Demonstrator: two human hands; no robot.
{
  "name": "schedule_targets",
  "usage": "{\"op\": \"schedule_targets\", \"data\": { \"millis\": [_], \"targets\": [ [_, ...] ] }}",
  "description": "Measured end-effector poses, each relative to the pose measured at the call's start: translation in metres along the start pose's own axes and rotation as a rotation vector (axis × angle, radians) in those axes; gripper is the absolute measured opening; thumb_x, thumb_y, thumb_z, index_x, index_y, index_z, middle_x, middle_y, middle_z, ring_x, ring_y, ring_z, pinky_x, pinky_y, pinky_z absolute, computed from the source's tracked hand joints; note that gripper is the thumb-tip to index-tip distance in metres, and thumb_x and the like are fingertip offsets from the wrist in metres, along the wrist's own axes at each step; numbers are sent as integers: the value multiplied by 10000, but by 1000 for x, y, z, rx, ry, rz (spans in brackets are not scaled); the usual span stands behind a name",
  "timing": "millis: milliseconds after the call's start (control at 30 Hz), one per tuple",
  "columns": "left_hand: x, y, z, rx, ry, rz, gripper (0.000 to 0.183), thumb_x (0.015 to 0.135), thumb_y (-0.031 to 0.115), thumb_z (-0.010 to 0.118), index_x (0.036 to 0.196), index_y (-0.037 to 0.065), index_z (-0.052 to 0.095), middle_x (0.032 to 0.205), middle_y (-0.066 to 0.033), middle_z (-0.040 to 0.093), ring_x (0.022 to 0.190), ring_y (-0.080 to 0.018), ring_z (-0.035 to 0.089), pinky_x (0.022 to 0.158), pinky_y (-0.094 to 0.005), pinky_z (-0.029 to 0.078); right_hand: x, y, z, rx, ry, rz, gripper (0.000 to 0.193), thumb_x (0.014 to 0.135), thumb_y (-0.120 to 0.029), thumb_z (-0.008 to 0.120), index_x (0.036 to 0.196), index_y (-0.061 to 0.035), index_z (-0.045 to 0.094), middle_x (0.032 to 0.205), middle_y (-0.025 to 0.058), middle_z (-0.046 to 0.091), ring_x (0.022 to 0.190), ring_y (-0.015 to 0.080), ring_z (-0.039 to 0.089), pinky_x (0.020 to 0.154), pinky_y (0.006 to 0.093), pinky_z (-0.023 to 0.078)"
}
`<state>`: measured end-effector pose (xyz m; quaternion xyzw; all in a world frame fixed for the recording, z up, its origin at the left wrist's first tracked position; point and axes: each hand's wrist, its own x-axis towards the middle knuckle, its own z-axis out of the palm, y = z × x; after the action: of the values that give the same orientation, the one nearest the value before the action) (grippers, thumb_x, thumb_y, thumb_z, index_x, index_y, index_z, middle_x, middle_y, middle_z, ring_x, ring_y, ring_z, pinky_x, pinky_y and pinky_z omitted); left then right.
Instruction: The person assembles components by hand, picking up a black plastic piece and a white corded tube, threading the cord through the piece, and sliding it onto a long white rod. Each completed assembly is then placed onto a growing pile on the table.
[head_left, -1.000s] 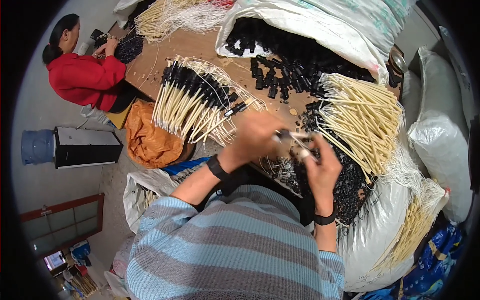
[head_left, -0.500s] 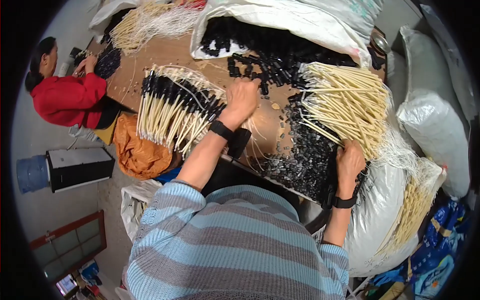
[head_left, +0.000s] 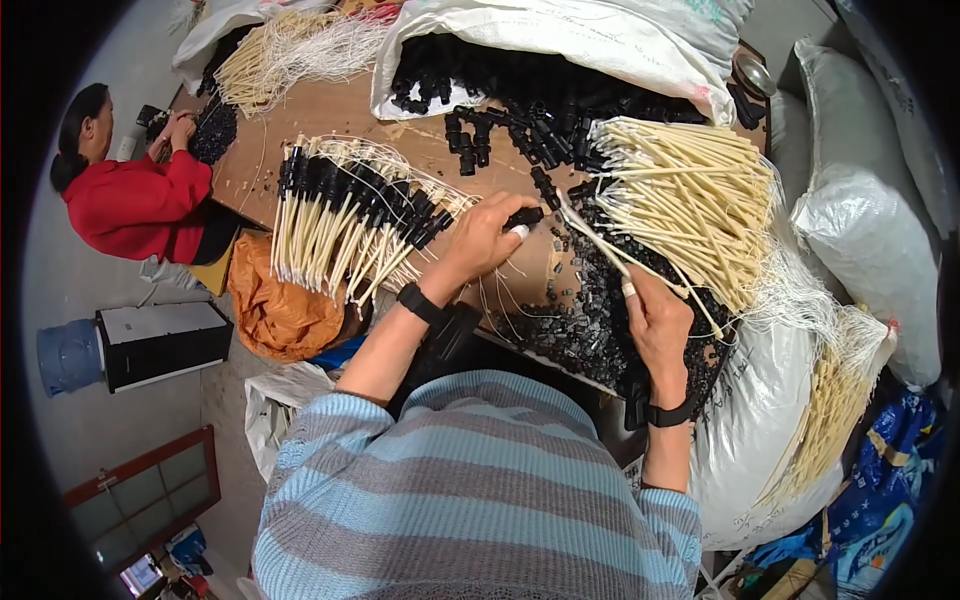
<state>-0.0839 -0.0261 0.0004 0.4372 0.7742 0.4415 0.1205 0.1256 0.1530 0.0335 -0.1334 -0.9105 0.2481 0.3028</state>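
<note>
My left hand point(head_left: 484, 238) pinches a short black plastic connector point(head_left: 525, 217) over the table's middle. Between the fingers of my right hand point(head_left: 660, 318) is a thin cream sleeved cable point(head_left: 596, 237), its far end slanting up and left, close to the connector but apart from it. A big pile of similar cream cables point(head_left: 690, 205) lies just beyond my right hand. Small black clips point(head_left: 590, 290) are scattered thickly beneath it. Left of my left hand lies a row of cream cables with black connectors fitted point(head_left: 345, 200).
An open white sack point(head_left: 560, 30) spills black connectors point(head_left: 480, 135) at the back of the table point(head_left: 420, 145). Full white sacks point(head_left: 860, 230) stand at the right. A co-worker in a red top point(head_left: 140, 200) works at the far left, near an orange bag point(head_left: 285, 300).
My left hand has drawn back from the loose connectors with one in its fingers. My right hand has moved left from the pile's edge, bringing a cable with it.
</note>
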Motion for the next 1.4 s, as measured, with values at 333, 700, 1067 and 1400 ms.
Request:
{"op": "schedule_targets", "data": {
  "millis": [333, 700, 1067, 1400],
  "targets": [
    [-9, 16, -4, 78, -136, 208, 321, 708, -68, 489, 999, 45, 564, 861, -130, 553, 832, -331, 562, 747, -433, 465, -8, -24, -2, -207, -310, 16, 195, 844, -126, 670, 1034, -155, 710, 629, 87, 515, 535, 261, 551, 477, 357, 403],
    [-11, 22, 7, 254, 69, 485, 217, 743, -2, 632, 927, 113, 640, 836, -44, 587, 916, -214, 566, 751, -356, 463, -2, -21, -16, -544, -290, 239, 321, 802, -133, 696, 1115, -104, 633, 639, 68, 605, 464, 234, 540, 463, 346, 408],
    [-16, 58, -3, 326, -66, 419, 392, 710, 119, 716, 1081, 235, 670, 745, 11, 544, 669, -157, 601, 546, -286, 460, 3, -16, -9, -446, -144, 154, 333, 837, -160, 711, 1158, -93, 648, 753, 130, 670, 529, 306, 595, 489, 391, 455],
    [-21, 68, 10, 323, -176, 430, 237, 790, 53, 582, 1011, 133, 616, 788, -50, 520, 771, -246, 575, 664, -363, 465, 1, -31, 20, -275, -171, 169, 314, 797, -56, 702, 1106, -67, 645, 917, 152, 676, 714, 340, 653, 587, 375, 523]
  ]
}}
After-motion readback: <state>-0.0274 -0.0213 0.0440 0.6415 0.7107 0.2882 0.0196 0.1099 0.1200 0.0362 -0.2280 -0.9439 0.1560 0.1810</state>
